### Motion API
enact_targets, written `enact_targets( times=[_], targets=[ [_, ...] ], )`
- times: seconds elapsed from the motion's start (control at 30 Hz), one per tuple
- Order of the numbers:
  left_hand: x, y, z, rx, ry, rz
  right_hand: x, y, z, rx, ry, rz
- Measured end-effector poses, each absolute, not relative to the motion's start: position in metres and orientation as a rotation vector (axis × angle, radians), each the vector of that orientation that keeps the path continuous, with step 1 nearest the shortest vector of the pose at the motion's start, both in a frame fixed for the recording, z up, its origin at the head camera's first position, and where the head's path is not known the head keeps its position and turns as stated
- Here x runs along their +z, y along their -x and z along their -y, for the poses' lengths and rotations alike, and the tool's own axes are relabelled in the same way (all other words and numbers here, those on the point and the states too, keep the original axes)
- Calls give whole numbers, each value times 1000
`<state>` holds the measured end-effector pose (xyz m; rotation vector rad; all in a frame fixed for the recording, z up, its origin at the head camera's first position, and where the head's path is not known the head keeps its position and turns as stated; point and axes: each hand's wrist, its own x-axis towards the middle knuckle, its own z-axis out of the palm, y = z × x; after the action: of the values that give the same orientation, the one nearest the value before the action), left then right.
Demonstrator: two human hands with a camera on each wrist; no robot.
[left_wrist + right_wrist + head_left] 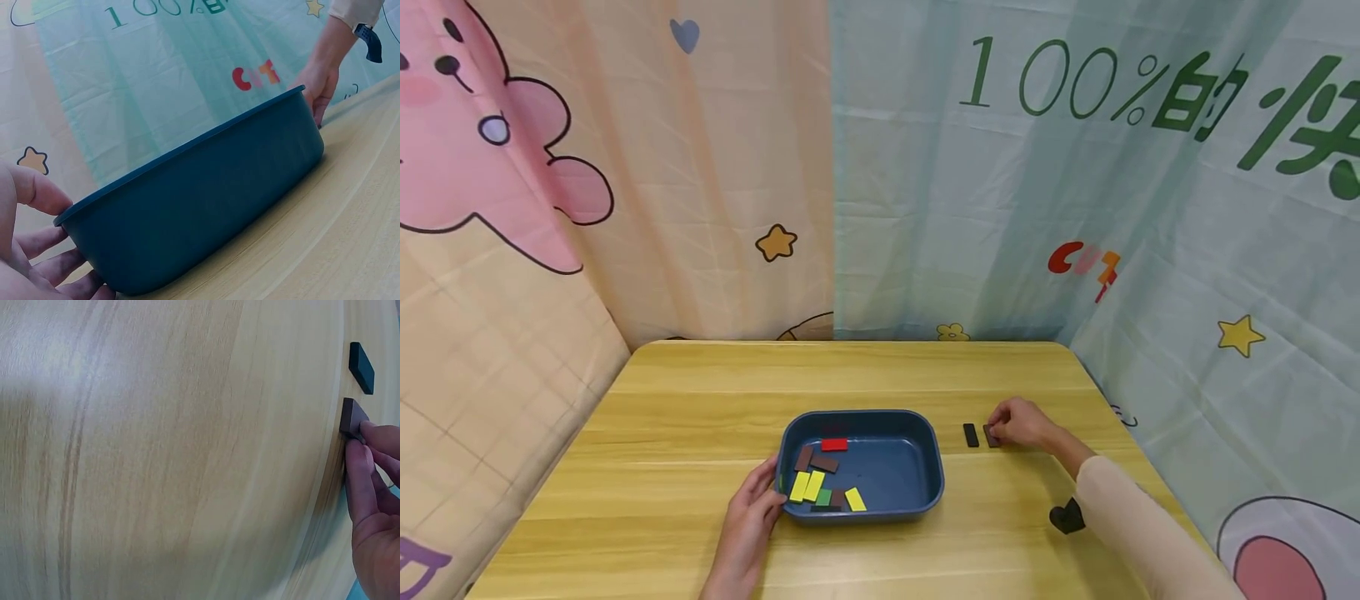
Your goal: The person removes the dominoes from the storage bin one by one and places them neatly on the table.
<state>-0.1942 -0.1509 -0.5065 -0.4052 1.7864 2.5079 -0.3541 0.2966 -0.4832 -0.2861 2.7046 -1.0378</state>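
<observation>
My left hand [747,510] holds the left end of a blue rectangular tray [895,515], thumb at the rim and fingers against the outer wall in the left wrist view. To the right of the tray, my right hand [1024,422] pinches a dark brown block [351,417] between thumb and fingers, low over the tabletop. Beside it lies a black block [971,435], roughly parallel to it. Inside the tray, mostly at its left, are a red block [834,445], several brown blocks [824,464], yellow blocks [855,499], a green block [823,497] and a black one.
The wooden table [647,467] has a patterned curtain [715,167] behind it and more cloth along both sides. A dark object [1067,517] shows beside the right sleeve [1138,525], and a dark strap [370,44] hangs at that wrist in the left wrist view.
</observation>
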Motion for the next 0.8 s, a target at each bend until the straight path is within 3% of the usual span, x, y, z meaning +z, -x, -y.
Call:
enact_targets(
  times=[0.43, 0.8],
  targets=[
    [-508, 193, 150, 2520, 398, -1773, -482, 358, -301, -987, 291, -2778],
    [-508, 192, 151, 2520, 392, -1798, -458, 367, -289, -958, 429, -2772]
  ],
)
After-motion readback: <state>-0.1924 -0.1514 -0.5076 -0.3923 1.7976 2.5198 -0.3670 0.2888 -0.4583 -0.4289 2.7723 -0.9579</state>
